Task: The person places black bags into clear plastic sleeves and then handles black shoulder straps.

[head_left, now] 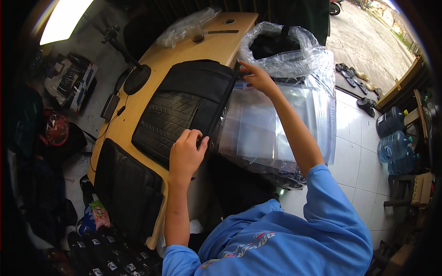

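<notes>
A flat black leatherette piece (172, 110), perhaps a bag or a cover, lies on the wooden table in front of me. Chevron grooves mark its middle panel, and a smooth band crosses its far end. My left hand (186, 154) is closed at its near right edge, with fingers curled over the border. At the far right corner, my right hand (258, 78) touches the edge with its fingers apart. A second black leatherette piece (126, 177) rests on the near left of the table, untouched.
Clear plastic sleeves (262, 122) are stacked right of the wooden table (152, 64). Behind them stands a plastic-wrapped bundle of black goods (281, 50). A round black stand base (137, 79) sits on the table's left. Water bottles (393, 146) are at the far right.
</notes>
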A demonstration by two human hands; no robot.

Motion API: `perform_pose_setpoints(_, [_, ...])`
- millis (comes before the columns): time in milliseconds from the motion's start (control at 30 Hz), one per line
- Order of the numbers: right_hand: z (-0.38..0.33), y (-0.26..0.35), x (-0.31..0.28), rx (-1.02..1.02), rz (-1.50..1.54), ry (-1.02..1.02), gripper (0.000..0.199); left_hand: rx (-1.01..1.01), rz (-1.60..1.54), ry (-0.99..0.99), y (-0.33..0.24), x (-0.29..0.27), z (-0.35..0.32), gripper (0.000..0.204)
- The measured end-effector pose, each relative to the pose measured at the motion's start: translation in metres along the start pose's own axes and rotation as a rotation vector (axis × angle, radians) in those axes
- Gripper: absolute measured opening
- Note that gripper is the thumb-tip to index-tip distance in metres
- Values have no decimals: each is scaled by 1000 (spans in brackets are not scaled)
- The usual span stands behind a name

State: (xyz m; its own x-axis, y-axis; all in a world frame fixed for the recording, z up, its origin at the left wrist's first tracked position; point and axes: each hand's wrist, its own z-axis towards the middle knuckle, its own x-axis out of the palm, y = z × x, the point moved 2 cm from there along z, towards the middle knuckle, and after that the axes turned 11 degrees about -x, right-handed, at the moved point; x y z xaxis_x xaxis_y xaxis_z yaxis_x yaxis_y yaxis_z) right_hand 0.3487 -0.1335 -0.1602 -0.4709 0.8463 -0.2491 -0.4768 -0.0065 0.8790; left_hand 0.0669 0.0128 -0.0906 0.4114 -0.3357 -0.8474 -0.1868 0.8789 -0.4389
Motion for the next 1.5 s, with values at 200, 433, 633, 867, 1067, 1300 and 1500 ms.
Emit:
perform_pose_setpoints(200, [35, -19, 5, 69, 270, 292, 36, -4, -25, 9, 1, -15, 42, 10])
perform_pose_setpoints(433, [52, -8, -6, -303, -207, 109, 23, 380, -154, -120, -13, 25, 175, 16])
perform_pose_setpoints(633, [65, 29, 5, -724, -477, 12, 17, 177, 18, 92, 22, 82, 249, 26])
perform_pose_setpoints(867, [-11, 30, 33, -778, -783, 92, 22, 177, 189, 59, 56, 103, 247, 21])
perform_pose_setpoints(1067, [-102, 87, 96, -689, -613, 187, 22, 167, 182, 38, 68, 111, 268, 26])
perform_pose_setpoints(1300, [-179, 134, 147, -633, -466, 216, 27, 223, 146, 196, 74, 112, 278, 38])
perform_pose_setpoints(1500, [-189, 132, 146, -688, -440, 164, 31, 73, 210, 91, 63, 109, 261, 33])
